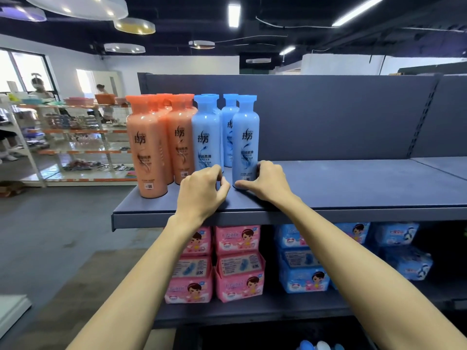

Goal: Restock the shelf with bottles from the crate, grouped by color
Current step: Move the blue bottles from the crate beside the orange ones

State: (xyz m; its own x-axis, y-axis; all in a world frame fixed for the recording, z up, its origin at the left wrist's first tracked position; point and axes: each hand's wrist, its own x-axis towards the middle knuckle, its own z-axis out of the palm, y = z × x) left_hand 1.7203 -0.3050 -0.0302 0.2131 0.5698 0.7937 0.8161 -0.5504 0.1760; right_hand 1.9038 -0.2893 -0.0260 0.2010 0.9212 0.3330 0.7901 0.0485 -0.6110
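Orange bottles (149,147) stand at the left end of the shelf (353,185). Your left grip (202,190) curls at the base of the near blue bottle (206,137) beside them, and I can't tell if it holds. Your right grip (265,180) clasps the rightmost blue bottle (245,142), upright near the shelf's front.

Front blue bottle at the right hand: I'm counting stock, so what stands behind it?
A rear blue bottle shows behind it, slightly left. Anything straight behind the front blue bottle is covered by it.
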